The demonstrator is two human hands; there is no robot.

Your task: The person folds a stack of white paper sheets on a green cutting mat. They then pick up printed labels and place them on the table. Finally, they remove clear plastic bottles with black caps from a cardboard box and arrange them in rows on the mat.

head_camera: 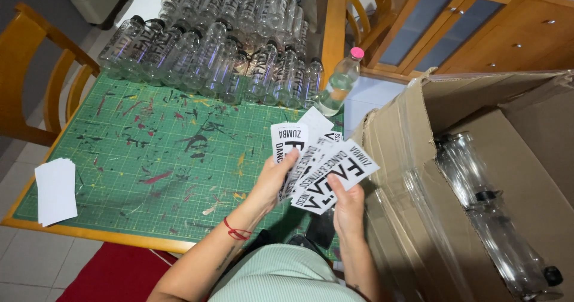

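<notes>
Both hands (311,188) fan white stickers (320,158) — over green mat (149,152)

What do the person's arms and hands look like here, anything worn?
Both arms are bare, no sleeves reaching the forearms and no gloves. The left hand has a thin red string bracelet at the wrist, and there is a small dark marking, like a tattoo, further up that forearm. The right hand shows no rings or bands. Torso wears a pale green ribbed garment.

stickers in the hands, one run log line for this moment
left hand: holds stickers | right hand: holds same fan | over green mat | bottles behind
</notes>
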